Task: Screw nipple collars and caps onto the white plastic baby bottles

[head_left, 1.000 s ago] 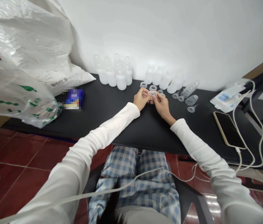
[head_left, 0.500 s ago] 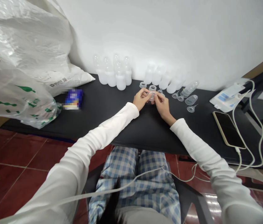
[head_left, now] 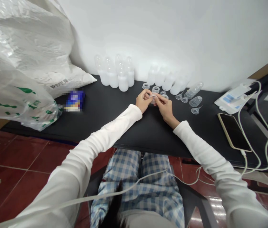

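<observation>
Between both hands is a small translucent collar ring [head_left: 153, 96], partly covered by fingers. My left hand [head_left: 143, 100] pinches it from the left, and my right hand [head_left: 165, 107] grips its right side with thumb and fingertips. Just beyond the fingers, two more translucent rings, a left ring [head_left: 146, 86] and a middle ring [head_left: 155, 89], lie on the black table. A further round clear piece [head_left: 164, 95] is by my right fingers. Whether a teat sits inside the held ring cannot be made out.
Several capped white bottles [head_left: 123, 83] stand at the back left, several uncapped bottles [head_left: 167, 83] behind my hands. Clear domed caps [head_left: 195, 101] and funnel-shaped teats [head_left: 195, 110] lie to the right. A phone [head_left: 234, 131], cables, a blue packet [head_left: 75, 100] and plastic bags [head_left: 29, 47] flank the table.
The held ring has shifted slightly left and tilted between my fingers. My right fingertips have moved a little left, uncovering more of the round clear piece behind them.
</observation>
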### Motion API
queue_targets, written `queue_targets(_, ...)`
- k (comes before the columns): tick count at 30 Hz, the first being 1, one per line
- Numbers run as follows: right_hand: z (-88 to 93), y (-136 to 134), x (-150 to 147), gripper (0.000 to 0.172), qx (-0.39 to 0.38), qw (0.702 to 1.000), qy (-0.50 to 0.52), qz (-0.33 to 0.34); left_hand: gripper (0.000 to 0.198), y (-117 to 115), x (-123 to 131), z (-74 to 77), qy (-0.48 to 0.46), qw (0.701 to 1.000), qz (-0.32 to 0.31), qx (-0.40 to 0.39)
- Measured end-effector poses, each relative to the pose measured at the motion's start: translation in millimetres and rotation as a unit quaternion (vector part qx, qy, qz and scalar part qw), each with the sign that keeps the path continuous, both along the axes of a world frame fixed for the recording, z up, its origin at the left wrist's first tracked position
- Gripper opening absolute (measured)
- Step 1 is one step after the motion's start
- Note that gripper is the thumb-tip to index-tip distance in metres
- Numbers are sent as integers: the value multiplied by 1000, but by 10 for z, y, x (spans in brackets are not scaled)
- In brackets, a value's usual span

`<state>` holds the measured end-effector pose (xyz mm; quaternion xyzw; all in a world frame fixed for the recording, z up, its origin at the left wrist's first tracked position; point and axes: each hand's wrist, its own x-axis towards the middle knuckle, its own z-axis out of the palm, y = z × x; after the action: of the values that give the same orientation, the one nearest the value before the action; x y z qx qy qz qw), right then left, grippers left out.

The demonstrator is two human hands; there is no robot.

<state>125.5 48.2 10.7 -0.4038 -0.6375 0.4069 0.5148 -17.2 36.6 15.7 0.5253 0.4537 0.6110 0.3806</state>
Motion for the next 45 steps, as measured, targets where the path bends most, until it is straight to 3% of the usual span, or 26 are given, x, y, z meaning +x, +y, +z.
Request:
queue_targets(7, 22, 39, 67, 70, -11, 1000, 20, 18, 26, 66, 8, -60, -53, 997, -59, -24)
queue_targets(14, 19, 61, 103, 77, 28, 998, -15, 55, 34, 146, -51, -99, -88, 994, -57, -16)
queue_targets(36, -66, 71, 30, 63, 29, 1000, 1, -8, 24, 19, 41, 2, -21, 1000, 21, -5)
queue_targets(45, -50, 106, 78, 70, 19, 999, 1, 37, 25, 99, -28, -47, -92, 994, -37, -54)
